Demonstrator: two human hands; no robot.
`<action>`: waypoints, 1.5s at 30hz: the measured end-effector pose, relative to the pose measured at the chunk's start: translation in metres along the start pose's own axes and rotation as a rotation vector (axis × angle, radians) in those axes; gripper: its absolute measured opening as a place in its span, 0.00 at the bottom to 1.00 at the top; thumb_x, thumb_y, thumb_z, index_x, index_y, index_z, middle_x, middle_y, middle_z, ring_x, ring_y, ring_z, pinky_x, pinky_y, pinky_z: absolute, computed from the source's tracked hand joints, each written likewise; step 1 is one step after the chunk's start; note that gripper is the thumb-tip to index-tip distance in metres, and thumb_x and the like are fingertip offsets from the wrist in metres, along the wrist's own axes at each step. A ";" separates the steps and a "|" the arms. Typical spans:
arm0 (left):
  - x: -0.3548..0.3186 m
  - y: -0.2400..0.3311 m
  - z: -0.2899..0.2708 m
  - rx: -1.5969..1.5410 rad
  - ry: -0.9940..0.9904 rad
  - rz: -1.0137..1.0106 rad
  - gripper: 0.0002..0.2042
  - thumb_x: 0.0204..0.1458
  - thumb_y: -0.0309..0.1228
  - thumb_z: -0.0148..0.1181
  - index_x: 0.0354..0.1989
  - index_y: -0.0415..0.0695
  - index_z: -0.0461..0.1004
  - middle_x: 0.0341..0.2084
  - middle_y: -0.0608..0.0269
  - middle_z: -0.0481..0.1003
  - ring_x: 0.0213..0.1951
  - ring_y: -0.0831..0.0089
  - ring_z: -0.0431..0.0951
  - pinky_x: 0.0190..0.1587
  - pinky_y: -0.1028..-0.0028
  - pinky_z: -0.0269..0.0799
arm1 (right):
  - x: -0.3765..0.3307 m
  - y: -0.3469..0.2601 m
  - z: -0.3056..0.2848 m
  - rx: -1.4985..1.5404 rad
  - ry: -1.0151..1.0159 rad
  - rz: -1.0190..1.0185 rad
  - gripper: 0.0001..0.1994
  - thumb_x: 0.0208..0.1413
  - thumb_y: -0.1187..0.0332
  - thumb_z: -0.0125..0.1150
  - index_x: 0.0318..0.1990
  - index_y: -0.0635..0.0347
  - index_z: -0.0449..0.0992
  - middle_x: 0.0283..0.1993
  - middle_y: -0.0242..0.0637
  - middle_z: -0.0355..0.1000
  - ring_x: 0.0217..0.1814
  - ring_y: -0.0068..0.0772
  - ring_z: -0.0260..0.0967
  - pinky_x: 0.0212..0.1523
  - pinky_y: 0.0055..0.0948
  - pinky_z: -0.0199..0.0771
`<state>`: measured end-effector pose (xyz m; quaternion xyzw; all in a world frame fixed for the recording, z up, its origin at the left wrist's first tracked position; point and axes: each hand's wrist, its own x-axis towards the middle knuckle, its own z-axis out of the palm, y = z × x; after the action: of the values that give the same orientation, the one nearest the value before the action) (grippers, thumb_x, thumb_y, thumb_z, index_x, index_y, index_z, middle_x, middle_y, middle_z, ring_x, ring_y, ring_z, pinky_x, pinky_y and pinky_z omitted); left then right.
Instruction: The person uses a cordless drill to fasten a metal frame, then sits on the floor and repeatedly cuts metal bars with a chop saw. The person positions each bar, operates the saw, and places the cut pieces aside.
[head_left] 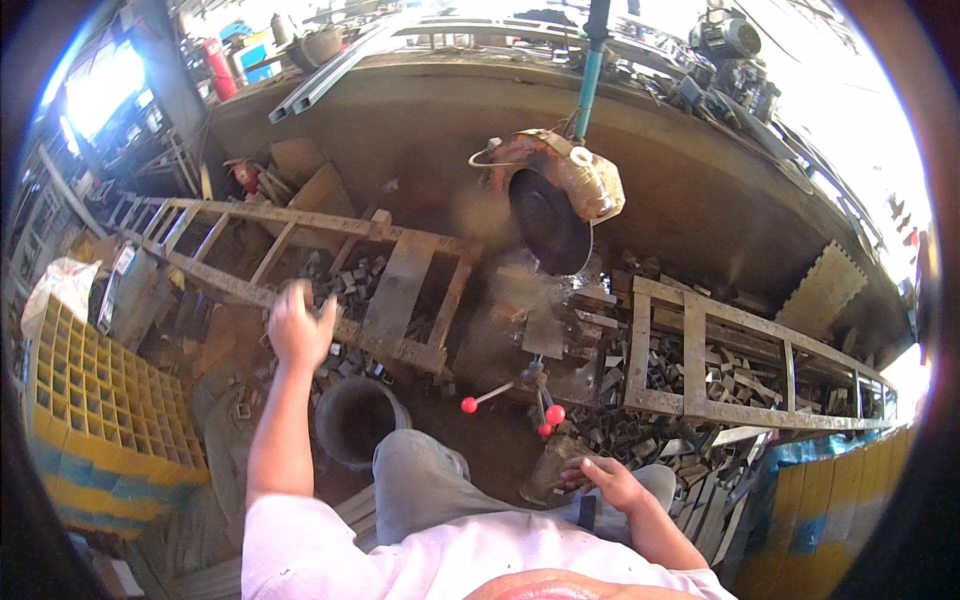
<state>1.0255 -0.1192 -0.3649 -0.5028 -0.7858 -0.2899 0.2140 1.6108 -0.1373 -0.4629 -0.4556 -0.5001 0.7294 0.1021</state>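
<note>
My left hand (303, 328) is raised on an outstretched arm over the near rail of the left roller-type metal frame (398, 292). Its thumb stands apart from the fingers, and nothing shows in it. Close to my right knee, my right hand (606, 482) hovers with loosely bent fingers, and I see nothing held there. Ahead of me hangs a cut-off saw (570, 170) with a dark round blade (550, 222). Beneath it sits a metal vise (543, 335), its crank handle (540, 383) ending in red knobs. Neither hand touches the saw or the handle.
A dark bucket (325, 425) stands by my left knee. Yellow-and-blue stacked square tubes (110, 400) rise at left, with another yellow stack (830, 500) at right. Short tube offcuts (655, 440) lie in heaps under the right metal frame (695, 350). A low wall (400, 130) runs behind.
</note>
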 end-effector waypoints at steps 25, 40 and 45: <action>-0.556 -0.108 0.018 0.106 -1.344 -0.933 0.28 0.54 0.49 0.70 0.60 0.45 0.79 0.59 0.47 0.80 0.60 0.50 0.80 0.61 0.53 0.78 | 0.002 0.012 0.015 -0.271 0.089 0.230 0.29 0.76 0.48 0.53 0.66 0.67 0.75 0.56 0.46 0.82 0.54 0.38 0.81 0.55 0.35 0.78; -0.502 -0.119 0.223 -0.046 -1.250 -0.682 0.27 0.67 0.39 0.54 0.74 0.47 0.67 0.76 0.53 0.64 0.77 0.56 0.62 0.75 0.58 0.64 | 0.005 0.014 0.023 -0.373 0.155 0.390 0.29 0.75 0.48 0.55 0.67 0.66 0.73 0.56 0.47 0.81 0.55 0.39 0.80 0.57 0.35 0.78; -0.522 -0.104 0.257 0.178 -1.051 -0.450 0.28 0.72 0.40 0.48 0.79 0.49 0.62 0.80 0.57 0.58 0.79 0.57 0.57 0.81 0.53 0.50 | 0.012 0.011 0.021 -0.373 0.184 0.429 0.30 0.74 0.48 0.57 0.67 0.67 0.72 0.56 0.48 0.81 0.55 0.39 0.80 0.58 0.37 0.78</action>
<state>1.1287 -0.3280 -0.9080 -0.3797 -0.8956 0.0277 -0.2303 1.5913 -0.1483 -0.4773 -0.6257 -0.5065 0.5856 -0.0949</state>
